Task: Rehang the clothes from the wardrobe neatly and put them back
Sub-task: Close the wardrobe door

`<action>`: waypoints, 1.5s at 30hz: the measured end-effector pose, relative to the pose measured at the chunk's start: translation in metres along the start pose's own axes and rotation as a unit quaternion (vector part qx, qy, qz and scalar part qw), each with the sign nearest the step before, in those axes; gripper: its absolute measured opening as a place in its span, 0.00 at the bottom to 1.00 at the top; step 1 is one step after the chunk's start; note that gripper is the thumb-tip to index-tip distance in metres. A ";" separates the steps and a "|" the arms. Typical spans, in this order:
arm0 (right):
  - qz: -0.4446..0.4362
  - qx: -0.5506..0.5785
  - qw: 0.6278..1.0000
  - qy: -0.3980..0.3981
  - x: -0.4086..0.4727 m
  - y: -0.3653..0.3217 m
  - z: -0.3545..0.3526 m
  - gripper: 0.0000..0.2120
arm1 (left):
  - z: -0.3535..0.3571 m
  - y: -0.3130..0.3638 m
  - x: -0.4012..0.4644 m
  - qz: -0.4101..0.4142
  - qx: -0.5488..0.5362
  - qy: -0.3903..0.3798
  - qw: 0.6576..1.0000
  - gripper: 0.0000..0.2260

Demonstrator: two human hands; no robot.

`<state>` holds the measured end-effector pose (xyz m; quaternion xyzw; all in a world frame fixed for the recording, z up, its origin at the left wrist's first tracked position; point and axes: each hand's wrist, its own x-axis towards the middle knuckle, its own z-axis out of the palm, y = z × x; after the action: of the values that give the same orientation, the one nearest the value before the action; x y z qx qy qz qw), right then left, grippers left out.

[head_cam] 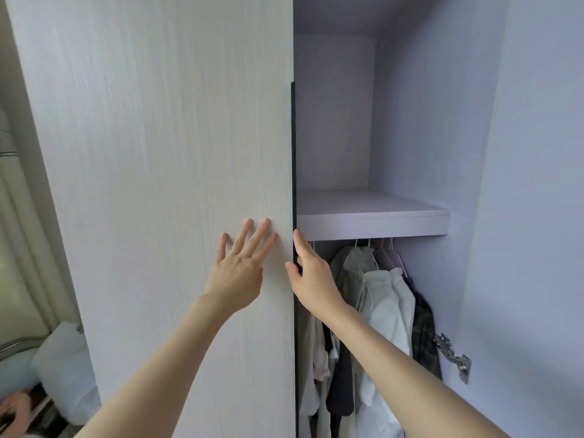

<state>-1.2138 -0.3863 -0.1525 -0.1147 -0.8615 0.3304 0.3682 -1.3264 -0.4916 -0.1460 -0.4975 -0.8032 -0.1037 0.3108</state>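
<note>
on the wardrobe door (164,153), left hand (235,276) fingers spread flat; right hand (311,276) pinches its edge.

Both arms are stretched forward. The left hand (237,273) is held flat with fingers spread; the right hand (311,273) is angled upward, thumb apart, fingers partly hidden.
</note>
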 end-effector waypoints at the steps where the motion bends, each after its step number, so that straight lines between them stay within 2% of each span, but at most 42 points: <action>1: 0.006 -0.004 1.000 -0.005 0.002 0.001 0.001 0.30 | 0.003 -0.001 0.000 -0.002 0.006 -0.009 1.000 0.32; 7: 0.010 -0.047 0.998 -0.034 0.001 0.004 0.002 0.32 | 0.010 -0.006 0.000 0.006 -0.027 0.002 1.000 0.30; 12: 0.033 -0.064 0.997 0.005 -0.045 0.022 -0.020 0.28 | 0.028 0.009 -0.027 0.005 -0.177 0.035 0.984 0.26; 15: 0.051 -0.099 0.994 0.007 -0.098 0.039 -0.046 0.27 | 0.041 0.039 -0.058 0.015 -0.231 0.066 0.970 0.23; 21: 0.039 -0.227 0.972 0.051 -0.181 0.052 -0.121 0.25 | 0.024 0.132 -0.080 0.059 -0.240 0.076 0.966 0.23; 24: 0.012 -0.258 0.960 0.110 -0.220 0.050 -0.168 0.22 | 0.007 0.191 -0.091 0.066 -0.247 0.081 0.963 0.23; 30: -0.134 -0.304 0.902 0.275 -0.298 0.038 -0.264 0.15 | -0.025 0.320 -0.118 0.125 -0.307 0.072 0.941 0.23; 31: -0.137 -0.299 0.897 0.296 -0.307 0.036 -0.278 0.15 | -0.028 0.340 -0.122 0.138 -0.320 0.070 0.935 0.23; 33: -0.102 -0.267 0.908 0.307 -0.323 0.032 -0.301 0.17 | -0.034 0.375 -0.127 0.161 -0.343 0.061 0.924 0.23; 39: 0.069 -0.148 0.962 0.220 -0.337 0.043 -0.339 0.27 | -0.048 0.440 -0.118 0.190 -0.356 0.011 0.915 0.26; 43: 0.092 -0.071 0.959 0.258 -0.337 0.048 -0.352 0.24 | -0.058 0.468 -0.106 0.209 -0.340 -0.015 0.917 0.28; 45: 0.108 0.010 0.959 0.263 -0.335 0.047 -0.357 0.21 | -0.059 0.475 -0.106 0.219 -0.342 -0.021 0.914 0.28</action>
<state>-0.7275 -0.3253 -0.1884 -0.2858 -0.7134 0.3351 0.5450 -0.8600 -0.3683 -0.2314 -0.7388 -0.5958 -0.2914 0.1197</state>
